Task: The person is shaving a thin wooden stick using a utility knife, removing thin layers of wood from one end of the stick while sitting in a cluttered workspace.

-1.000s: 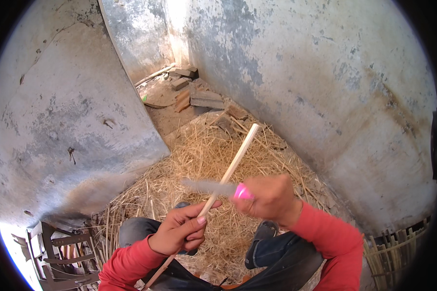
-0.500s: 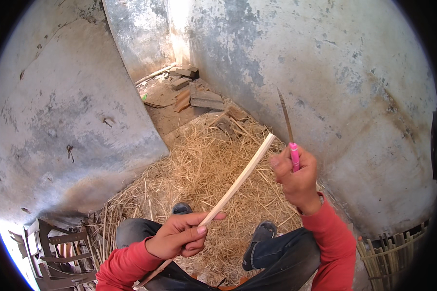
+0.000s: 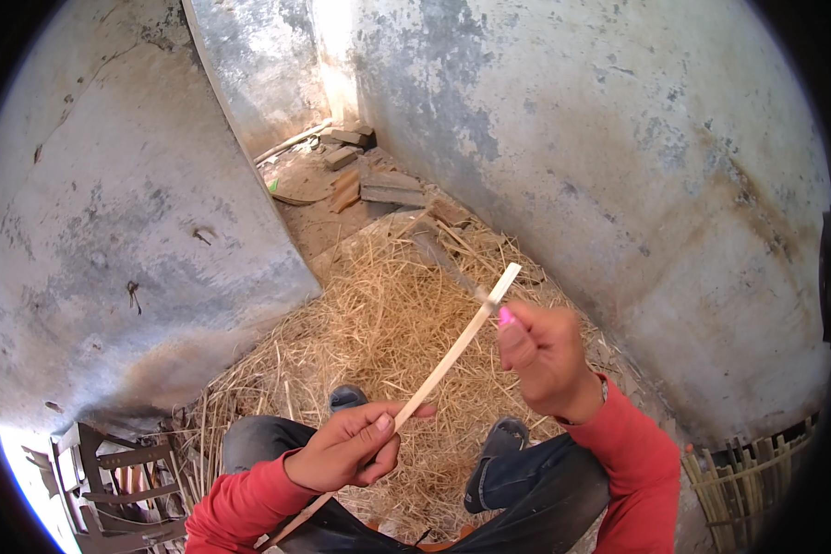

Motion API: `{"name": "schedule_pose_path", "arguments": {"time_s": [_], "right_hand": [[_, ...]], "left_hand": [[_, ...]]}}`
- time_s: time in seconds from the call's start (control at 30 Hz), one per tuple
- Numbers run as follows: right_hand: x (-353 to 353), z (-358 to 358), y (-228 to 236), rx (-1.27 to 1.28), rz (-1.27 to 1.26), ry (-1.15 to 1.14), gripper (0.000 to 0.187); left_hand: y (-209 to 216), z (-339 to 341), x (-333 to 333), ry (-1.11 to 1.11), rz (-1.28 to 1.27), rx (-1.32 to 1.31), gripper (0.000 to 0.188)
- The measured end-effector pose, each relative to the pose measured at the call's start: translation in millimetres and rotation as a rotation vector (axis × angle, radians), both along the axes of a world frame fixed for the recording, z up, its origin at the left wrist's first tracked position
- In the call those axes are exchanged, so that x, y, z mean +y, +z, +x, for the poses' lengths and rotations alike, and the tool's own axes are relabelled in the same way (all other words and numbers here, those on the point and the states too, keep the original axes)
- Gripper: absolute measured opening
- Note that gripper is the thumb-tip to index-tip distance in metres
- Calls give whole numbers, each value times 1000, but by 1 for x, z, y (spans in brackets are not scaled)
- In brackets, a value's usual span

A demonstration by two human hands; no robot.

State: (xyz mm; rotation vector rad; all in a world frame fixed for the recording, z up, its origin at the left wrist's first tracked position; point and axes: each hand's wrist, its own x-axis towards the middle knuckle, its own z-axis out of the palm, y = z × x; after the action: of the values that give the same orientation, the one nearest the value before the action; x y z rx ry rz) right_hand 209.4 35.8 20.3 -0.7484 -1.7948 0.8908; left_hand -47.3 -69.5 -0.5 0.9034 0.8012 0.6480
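Observation:
A long pale wooden strip (image 3: 452, 358), likely bamboo, slants from my lap up to the right. My left hand (image 3: 353, 447) grips it partway along, thumb on top. My right hand (image 3: 547, 355) is closed round the pink handle of a knife (image 3: 451, 270), most of the handle hidden in the fist. The blade, blurred by motion, points up and to the left. It crosses the strip a little below its upper end; whether it cuts into the wood I cannot tell.
Straw-like shavings (image 3: 379, 323) cover the floor between my feet. Bricks (image 3: 392, 189) lie beyond them by the wall corner. A dark wooden frame (image 3: 129, 489) stands at lower left, a slatted bamboo piece (image 3: 743, 485) at lower right. Walls rise on both sides.
The knife has swung from upright down to the left, across the strip. My right hand has lowered and turned. My left hand and the strip have barely moved.

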Motion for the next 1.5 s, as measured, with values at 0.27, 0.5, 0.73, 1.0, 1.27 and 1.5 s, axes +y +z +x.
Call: {"name": "schedule_pose_path", "arguments": {"time_s": [0.27,0.5,0.73,1.0,1.27,1.5], "right_hand": [[-36,-32,-15,-476,155,197,36],[-35,-42,-22,-475,244,200,40],[-24,-42,-22,-416,417,25,40],[46,17,-14,-73,144,-511,43],[28,29,-16,30,61,-335,47],[-20,-23,-3,-303,143,35,41]], "left_hand": [[-5,5,-1,174,0,-246,49],[8,-3,-2,137,-187,-307,52],[19,-8,-2,148,-248,-338,50],[27,-12,-11,85,-248,-337,51],[24,-18,-5,28,-279,-385,52],[16,-18,2,33,-437,-545,32]]}}
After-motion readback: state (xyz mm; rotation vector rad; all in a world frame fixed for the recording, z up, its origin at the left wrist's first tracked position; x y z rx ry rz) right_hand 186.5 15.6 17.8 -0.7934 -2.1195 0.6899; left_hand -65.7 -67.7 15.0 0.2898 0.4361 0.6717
